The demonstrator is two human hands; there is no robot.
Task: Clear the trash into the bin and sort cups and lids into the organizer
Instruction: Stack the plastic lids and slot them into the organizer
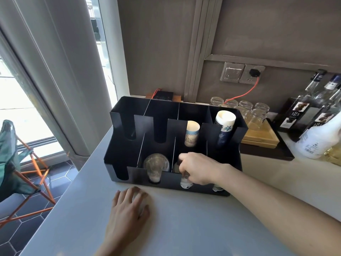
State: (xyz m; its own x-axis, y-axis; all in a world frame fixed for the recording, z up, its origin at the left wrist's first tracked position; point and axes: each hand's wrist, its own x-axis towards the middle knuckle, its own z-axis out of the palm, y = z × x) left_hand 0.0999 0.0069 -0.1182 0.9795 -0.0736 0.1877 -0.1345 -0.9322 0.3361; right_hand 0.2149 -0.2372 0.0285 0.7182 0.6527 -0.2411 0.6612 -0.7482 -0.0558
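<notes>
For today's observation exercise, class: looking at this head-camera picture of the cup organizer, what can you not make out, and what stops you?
- What the right hand holds in the organizer: its fingers cover it.
- Any item under the left hand, flat on the counter: only a pale blur shows.
- Front right slot: the forearm hides it.
- The bottles: cut off by the right edge.
- The bin: out of frame.
</notes>
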